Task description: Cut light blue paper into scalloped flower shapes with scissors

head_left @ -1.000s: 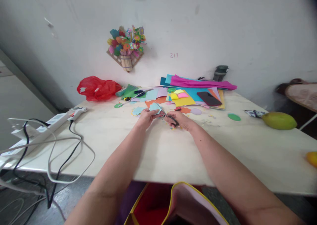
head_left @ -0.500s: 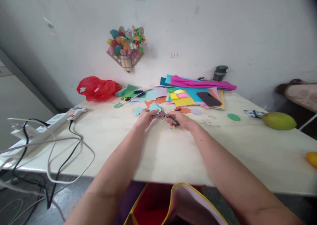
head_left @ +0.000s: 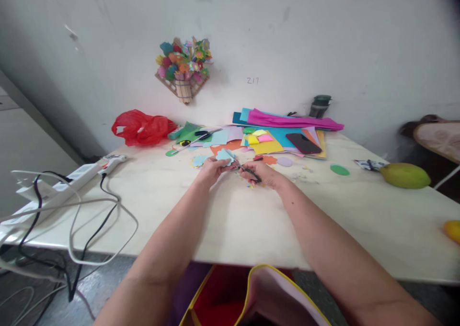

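Pinched in my left hand (head_left: 213, 168) is a light blue paper flower (head_left: 224, 156) with a scalloped edge. My right hand (head_left: 261, 173) grips dark-handled scissors (head_left: 253, 174), whose blades point up and left at the flower's right edge. Whether the blades are apart I cannot make out. Beneath and around my hands lie small paper scraps (head_left: 251, 185). Another light blue paper piece (head_left: 198, 161) lies just left of my left hand. Beyond my right hand are an orange paper flower (head_left: 266, 160) and a lilac paper oval (head_left: 284, 162).
Coloured sheets (head_left: 276, 137) with a phone (head_left: 304, 143) on them lie at the back. A second pair of scissors (head_left: 204, 134) lies near a red plastic bag (head_left: 142, 127). A power strip (head_left: 72, 182) with loose cables is on the left; a green mango (head_left: 405, 175) lies right.
Hardly anything differs. The scissors and both hands hold nearly the same place at the blue flower's edge.
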Demonstrator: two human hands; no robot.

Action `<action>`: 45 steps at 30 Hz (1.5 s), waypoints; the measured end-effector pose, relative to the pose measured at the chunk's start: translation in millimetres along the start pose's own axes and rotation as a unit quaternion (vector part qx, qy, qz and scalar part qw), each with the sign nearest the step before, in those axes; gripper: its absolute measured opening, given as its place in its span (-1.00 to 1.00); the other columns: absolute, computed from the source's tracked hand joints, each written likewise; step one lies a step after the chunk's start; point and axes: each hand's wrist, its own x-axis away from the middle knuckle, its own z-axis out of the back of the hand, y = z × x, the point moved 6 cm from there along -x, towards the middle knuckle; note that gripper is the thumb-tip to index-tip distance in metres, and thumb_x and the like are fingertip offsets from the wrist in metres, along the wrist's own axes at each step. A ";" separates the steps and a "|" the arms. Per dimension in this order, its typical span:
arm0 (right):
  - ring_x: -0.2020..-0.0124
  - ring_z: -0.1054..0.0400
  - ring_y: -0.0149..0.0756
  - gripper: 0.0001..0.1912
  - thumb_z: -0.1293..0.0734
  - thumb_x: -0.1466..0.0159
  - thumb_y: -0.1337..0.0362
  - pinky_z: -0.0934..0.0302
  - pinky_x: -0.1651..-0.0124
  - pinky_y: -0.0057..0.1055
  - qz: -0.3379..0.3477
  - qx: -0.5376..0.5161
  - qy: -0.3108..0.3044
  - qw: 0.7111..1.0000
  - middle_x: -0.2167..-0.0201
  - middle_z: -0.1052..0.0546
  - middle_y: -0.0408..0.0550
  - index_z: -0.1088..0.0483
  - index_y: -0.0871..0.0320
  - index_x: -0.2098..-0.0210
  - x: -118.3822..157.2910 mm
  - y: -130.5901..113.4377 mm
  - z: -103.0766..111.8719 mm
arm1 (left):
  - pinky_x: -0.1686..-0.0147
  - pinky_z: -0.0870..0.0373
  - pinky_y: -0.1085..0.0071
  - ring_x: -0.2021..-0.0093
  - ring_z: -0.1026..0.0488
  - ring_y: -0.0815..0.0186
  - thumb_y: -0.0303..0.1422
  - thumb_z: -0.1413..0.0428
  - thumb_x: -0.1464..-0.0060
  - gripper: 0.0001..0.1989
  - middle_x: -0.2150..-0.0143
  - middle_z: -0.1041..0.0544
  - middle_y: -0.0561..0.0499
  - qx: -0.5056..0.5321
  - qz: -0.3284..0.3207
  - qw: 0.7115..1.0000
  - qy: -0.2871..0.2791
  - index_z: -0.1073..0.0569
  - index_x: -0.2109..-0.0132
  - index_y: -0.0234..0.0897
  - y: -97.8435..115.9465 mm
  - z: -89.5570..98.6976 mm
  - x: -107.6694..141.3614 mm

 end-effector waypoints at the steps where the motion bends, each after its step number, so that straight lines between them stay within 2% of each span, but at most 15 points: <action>1: 0.71 -0.15 -0.57 -0.78 -0.42 -0.02 0.25 -0.03 0.69 -0.63 0.001 0.004 0.000 1.000 0.69 -0.33 -0.25 -0.36 0.24 0.40 0.0 0.0 -0.1 | 0.15 -0.48 0.34 0.32 -0.55 0.25 -0.47 -0.29 0.21 -0.78 0.30 -0.59 -0.15 -0.001 0.000 1.000 -0.002 -0.55 0.32 -0.47 0.1 -0.4 0.1; 7: 0.71 -0.18 -0.56 -0.77 -0.42 -0.05 0.23 -0.09 0.68 -0.63 0.005 0.005 0.005 1.000 0.69 -0.34 -0.26 -0.34 0.22 0.40 3.9 -6.0 -1.1 | 0.14 -0.48 0.30 0.32 -0.56 0.22 -0.49 -0.28 0.22 -0.78 0.32 -0.59 -0.15 0.004 0.007 1.000 0.022 -0.53 0.32 -0.47 1.4 -0.3 1.4; 12: 0.72 -0.23 -0.56 -0.72 -0.41 -0.08 0.16 0.11 0.78 -0.65 0.014 0.025 0.024 0.999 0.63 -0.42 -0.18 -0.30 0.22 0.43 4.2 -8.2 3.0 | 0.17 -0.50 0.32 0.34 -0.56 0.24 -0.52 -0.25 0.21 -0.82 0.35 -0.59 -0.09 0.032 0.001 0.998 0.061 -0.51 0.34 -0.43 4.2 2.2 2.1; 16: 0.72 -0.24 -0.54 -0.75 -0.42 -0.09 0.19 0.11 0.78 -0.64 0.012 0.004 0.050 0.999 0.63 -0.44 -0.15 -0.31 0.22 0.42 2.9 -7.0 6.7 | 0.29 -0.50 0.38 0.34 -0.56 0.22 -0.51 -0.22 0.18 -0.88 0.36 -0.59 -0.11 0.035 0.008 0.997 0.074 -0.50 0.38 -0.42 4.3 2.9 2.7; 22: 0.72 -0.23 -0.53 -0.78 -0.42 -0.08 0.25 0.11 0.79 -0.63 0.012 -0.034 0.082 0.996 0.62 -0.46 -0.16 -0.34 0.22 0.36 3.6 -7.9 9.7 | 0.41 -0.45 0.43 0.52 -0.47 0.37 -0.45 -0.26 0.20 -0.86 0.47 -0.54 -0.02 0.010 0.016 0.996 0.087 -0.48 0.41 -0.41 3.4 5.0 2.4; 26: 0.70 -0.25 -0.54 -0.77 -0.42 -0.08 0.26 0.08 0.76 -0.64 0.014 -0.048 0.080 0.996 0.61 -0.46 -0.16 -0.34 0.22 0.34 3.9 -8.6 9.1 | 0.44 -0.42 0.44 0.58 -0.39 0.44 -0.43 -0.27 0.24 -0.85 0.53 -0.49 0.04 0.007 0.011 0.995 0.095 -0.47 0.46 -0.38 4.6 4.4 2.8; 32: 0.69 -0.27 -0.54 -0.77 -0.39 -0.12 0.20 0.12 0.77 -0.64 0.020 -0.044 0.051 0.998 0.59 -0.47 -0.15 -0.34 0.23 0.38 2.9 -5.2 6.5 | 0.43 -0.43 0.44 0.57 -0.41 0.41 -0.39 -0.29 0.22 -0.82 0.58 -0.47 0.04 -0.001 0.016 0.997 0.080 -0.45 0.46 -0.38 4.7 1.2 3.4; 38: 0.70 -0.28 -0.53 -0.76 -0.35 -0.16 0.17 0.10 0.78 -0.63 0.025 -0.041 0.027 0.998 0.58 -0.49 -0.10 -0.31 0.23 0.43 0.5 -0.7 4.9 | 0.37 -0.46 0.44 0.51 -0.51 0.35 -0.42 -0.29 0.16 -0.79 0.42 -0.57 -0.08 -0.013 0.015 0.998 0.054 -0.43 0.38 -0.40 4.0 -3.0 3.3; 45: 0.71 -0.27 -0.55 -0.75 -0.36 -0.16 0.17 0.09 0.79 -0.65 0.020 -0.018 0.015 1.000 0.60 -0.48 -0.12 -0.31 0.23 0.45 1.8 -2.9 2.6 | 0.31 -0.50 0.36 0.46 -0.55 0.27 -0.43 -0.30 0.16 -0.77 0.43 -0.58 -0.09 -0.018 0.016 0.997 0.071 -0.44 0.33 -0.41 5.6 -4.8 4.8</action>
